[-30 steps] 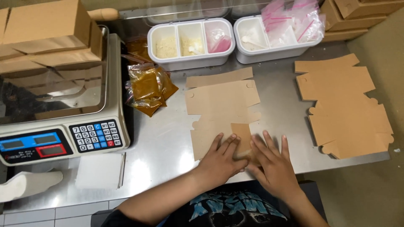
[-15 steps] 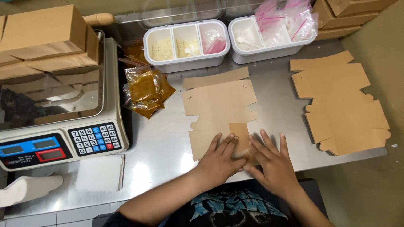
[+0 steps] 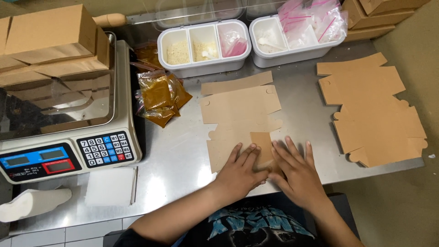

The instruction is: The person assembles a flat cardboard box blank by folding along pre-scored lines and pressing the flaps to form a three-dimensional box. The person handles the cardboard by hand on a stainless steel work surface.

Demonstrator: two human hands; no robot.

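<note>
Flattened brown cardboard box blank (image 3: pixel 240 114) lies on the steel worktable (image 3: pixel 183 155) right in front of the person, its near end under both hands. A small flap (image 3: pixel 262 145) at that near end is folded over onto the sheet, and the two hands press on either side of it. Left hand (image 3: pixel 240 171) lies palm down with its fingers (image 3: pixel 244 153) stretched out flat and close together on the cardboard, gripping nothing. Right hand (image 3: pixel 297 176) lies just beside it, also palm down, fingers (image 3: pixel 292 151) spread a little and flat on the blank's near right corner, holding nothing either.

To the left on the table rests a white pad of paper (image 3: pixel 109 186), with a white roll (image 3: pixel 32 204) at the near left edge. Behind them stands a digital weighing scale (image 3: pixel 68 151) with a keypad and a shiny pan; folded brown cardboard boxes (image 3: pixel 45 41) are stacked on it. Between scale and blank lie small clear bags of brown powder (image 3: pixel 160 96). To the right, well apart from the hands, sits a stack of more flat box blanks (image 3: pixel 375 114). At the far edge stand two white divided containers (image 3: pixel 203 48), (image 3: pixel 297 39), the right one holding pink-striped plastic bags (image 3: pixel 315 20).
</note>
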